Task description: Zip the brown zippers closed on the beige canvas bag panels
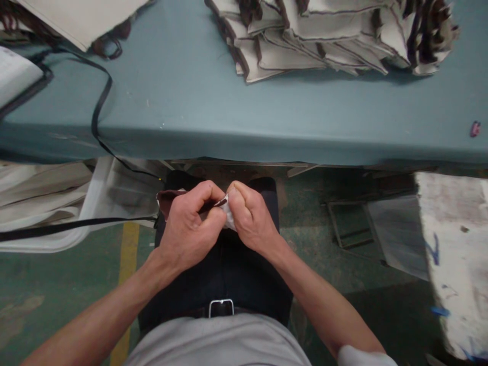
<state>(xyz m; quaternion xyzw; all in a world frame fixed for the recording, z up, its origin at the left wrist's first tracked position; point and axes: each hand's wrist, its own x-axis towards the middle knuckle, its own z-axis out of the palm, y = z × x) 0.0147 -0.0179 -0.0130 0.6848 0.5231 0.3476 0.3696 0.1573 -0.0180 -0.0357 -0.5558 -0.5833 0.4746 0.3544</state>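
Observation:
Above my lap, both hands are closed on one small sewn fabric piece (168, 202), dark brown on one side and whitish on the other. My left hand (192, 216) pinches it between thumb and curled fingers, with the brown part sticking out to the left. Touching it fingertip to fingertip, my right hand (249, 213) grips the whitish end in a fist-like pinch. Most of the piece is hidden inside the fingers. A thin black strap (125, 220) runs in from the left and ends near the fabric; I cannot tell whether it joins it.
On the blue-green table (183, 112) lies a pile of cream fabric pieces with brown edges (305, 40). Another cream piece (76, 20) lies at the far left. A white plastic bin (91, 203) with cloth stands below left. A stained white board (453, 254) is at right.

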